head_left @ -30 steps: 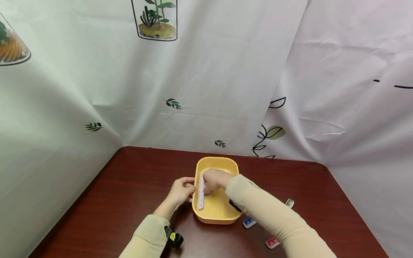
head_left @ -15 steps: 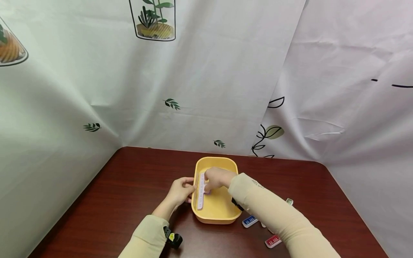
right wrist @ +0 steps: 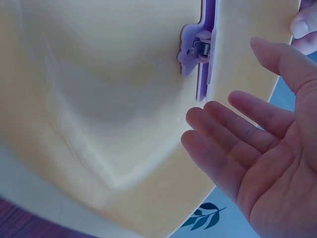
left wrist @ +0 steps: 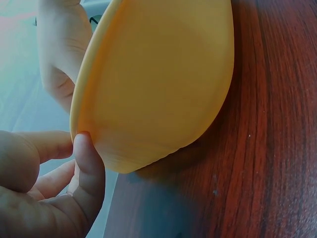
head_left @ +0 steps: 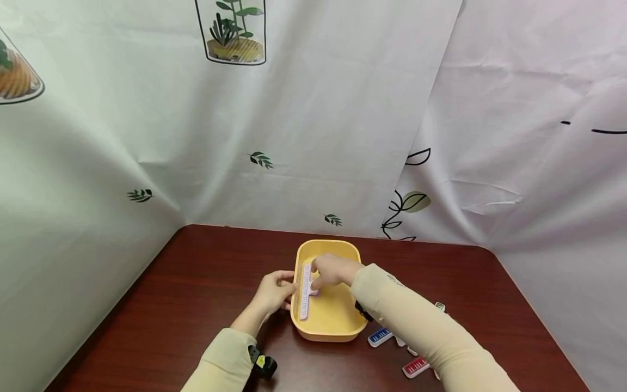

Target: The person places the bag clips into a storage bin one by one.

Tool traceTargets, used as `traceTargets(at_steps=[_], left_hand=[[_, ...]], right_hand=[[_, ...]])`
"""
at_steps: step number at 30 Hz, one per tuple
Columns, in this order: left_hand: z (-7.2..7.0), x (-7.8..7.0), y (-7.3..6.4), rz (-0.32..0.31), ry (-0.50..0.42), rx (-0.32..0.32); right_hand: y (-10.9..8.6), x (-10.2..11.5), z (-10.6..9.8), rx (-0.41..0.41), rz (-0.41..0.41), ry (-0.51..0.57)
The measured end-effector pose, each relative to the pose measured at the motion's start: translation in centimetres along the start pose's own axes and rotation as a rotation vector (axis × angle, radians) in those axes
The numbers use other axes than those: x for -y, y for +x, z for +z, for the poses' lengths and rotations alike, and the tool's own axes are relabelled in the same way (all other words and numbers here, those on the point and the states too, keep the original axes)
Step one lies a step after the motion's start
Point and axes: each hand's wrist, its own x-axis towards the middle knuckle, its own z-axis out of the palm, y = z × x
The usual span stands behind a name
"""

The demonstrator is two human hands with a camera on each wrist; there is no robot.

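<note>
Purple clip [head_left: 305, 305] lies lengthwise inside the yellow basin [head_left: 329, 334], just beside its left wall, with floor room spreading from it toward the right wall. The left hand [head_left: 272, 292] pinches the basin's left rim; the right hand [head_left: 335, 270], reaching across the right edge, is released, fingers loosely extended just beside the clip. On the table [head_left: 147, 305], a blue clip [head_left: 380, 337] lies near right of the basin.

You are facing pale, creased sheeting [head_left: 333, 109] that is hanging on the far, left and right sides, showing leaf prints [head_left: 261, 159] and a jarred-plant print [head_left: 235, 50], while a red-brown table [head_left: 215, 267] is spreading before you.
</note>
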Motion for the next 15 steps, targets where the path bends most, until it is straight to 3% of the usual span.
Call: traceTargets(at_steps=[15], left_hand=[[-0.01,-0.07,-0.14,-0.001,-0.006,0.008]], right_hand=[[-0.72,-0.32,-0.48,-0.016,-0.018,0.028]])
